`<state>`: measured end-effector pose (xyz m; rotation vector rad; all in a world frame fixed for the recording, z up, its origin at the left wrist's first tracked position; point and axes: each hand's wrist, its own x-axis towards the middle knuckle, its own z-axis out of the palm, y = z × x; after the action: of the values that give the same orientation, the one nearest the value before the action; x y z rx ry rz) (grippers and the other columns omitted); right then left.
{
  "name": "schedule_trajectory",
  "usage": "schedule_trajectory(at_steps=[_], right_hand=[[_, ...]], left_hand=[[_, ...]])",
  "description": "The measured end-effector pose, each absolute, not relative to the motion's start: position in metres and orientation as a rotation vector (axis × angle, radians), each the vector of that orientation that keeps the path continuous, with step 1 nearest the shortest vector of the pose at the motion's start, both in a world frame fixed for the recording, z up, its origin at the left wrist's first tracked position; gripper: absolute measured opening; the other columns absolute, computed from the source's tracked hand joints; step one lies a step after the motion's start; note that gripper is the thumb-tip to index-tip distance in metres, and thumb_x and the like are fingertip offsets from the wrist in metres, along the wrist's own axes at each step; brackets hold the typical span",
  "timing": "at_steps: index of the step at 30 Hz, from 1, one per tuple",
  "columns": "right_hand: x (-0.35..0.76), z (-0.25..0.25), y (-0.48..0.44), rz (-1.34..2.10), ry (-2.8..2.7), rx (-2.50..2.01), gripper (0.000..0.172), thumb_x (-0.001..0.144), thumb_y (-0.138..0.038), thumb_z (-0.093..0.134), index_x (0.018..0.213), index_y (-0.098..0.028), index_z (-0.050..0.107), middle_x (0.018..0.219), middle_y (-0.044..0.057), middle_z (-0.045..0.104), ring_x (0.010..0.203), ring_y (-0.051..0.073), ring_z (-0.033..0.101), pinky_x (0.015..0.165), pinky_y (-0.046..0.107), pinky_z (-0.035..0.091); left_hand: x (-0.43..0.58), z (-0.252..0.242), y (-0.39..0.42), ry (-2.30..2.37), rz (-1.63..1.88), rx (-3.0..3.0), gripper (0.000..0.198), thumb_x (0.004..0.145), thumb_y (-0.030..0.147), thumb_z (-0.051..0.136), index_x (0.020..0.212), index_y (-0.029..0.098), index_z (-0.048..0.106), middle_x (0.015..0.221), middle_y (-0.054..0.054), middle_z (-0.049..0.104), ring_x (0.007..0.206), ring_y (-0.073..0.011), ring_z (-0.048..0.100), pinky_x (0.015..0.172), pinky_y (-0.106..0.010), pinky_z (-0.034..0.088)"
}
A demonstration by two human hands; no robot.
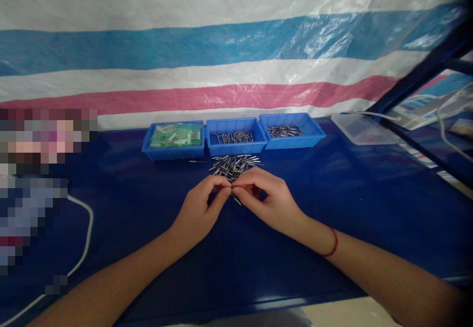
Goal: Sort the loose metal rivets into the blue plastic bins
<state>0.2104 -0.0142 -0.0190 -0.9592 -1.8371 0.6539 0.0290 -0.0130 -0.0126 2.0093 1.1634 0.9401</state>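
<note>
My left hand (202,204) and my right hand (271,198) meet fingertip to fingertip over the table's middle. Each is closed in a pinch of thumb and fingers. Whatever they hold between them is too small and too covered to name. Just beyond the fingertips lies a loose pile of thin metal pins (231,166), some with a thicker silvery part. A few pins stick out below my fingers. One single pin (198,161) lies apart to the left of the pile.
Behind the pile stand three blue bins: the left bin (173,155) holds green plastic with small metal parts, the middle bin (236,148) and right bin (295,143) hold metal pins. A clear plastic lid (364,129) lies right. A white cable (89,223) runs left, beside a blurred-out patch.
</note>
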Motion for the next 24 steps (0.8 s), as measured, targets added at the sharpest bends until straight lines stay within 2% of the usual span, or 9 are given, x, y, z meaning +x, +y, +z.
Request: schedule_trajectory(at_steps=[4,13,24], right_hand=[[0.2108,-0.0181,-0.0151,0.658,-1.821,-0.969,0.007,0.086,-0.019,0.059,0.088,-0.018,0.066,0.079,0.004,0.064,0.062,0.011,0.053,0.055,0.025,0.042],[0.2093,-0.0192,-0.0153,0.679,-1.806,-0.989,0.007,0.085,-0.018,0.060,0.087,-0.018,0.066,0.074,0.002,0.061,0.060,0.011,0.052,0.052,0.025,0.041],[0.2125,-0.0196,-0.0110,0.619,-1.841,-1.012,0.007,0.083,-0.017,0.058,0.082,-0.019,0.065,0.076,0.003,0.064,0.060,0.011,0.054,0.054,0.025,0.043]], left_hand=[[0.0277,-0.0121,-0.0122,1.155,0.877,2.000,0.011,0.092,0.025,0.052,0.097,0.019,0.059,0.089,-0.001,0.064,0.081,-0.0138,0.059,0.074,-0.024,0.044],[0.0263,-0.0147,-0.0081,1.111,0.798,2.087,0.015,0.093,0.028,0.052,0.092,0.018,0.062,0.083,-0.001,0.059,0.076,-0.0137,0.056,0.069,-0.025,0.042],[0.0260,-0.0134,-0.0073,1.212,0.884,2.061,0.009,0.088,0.027,0.057,0.086,0.019,0.059,0.080,0.000,0.060,0.069,-0.0124,0.054,0.063,-0.024,0.042]])
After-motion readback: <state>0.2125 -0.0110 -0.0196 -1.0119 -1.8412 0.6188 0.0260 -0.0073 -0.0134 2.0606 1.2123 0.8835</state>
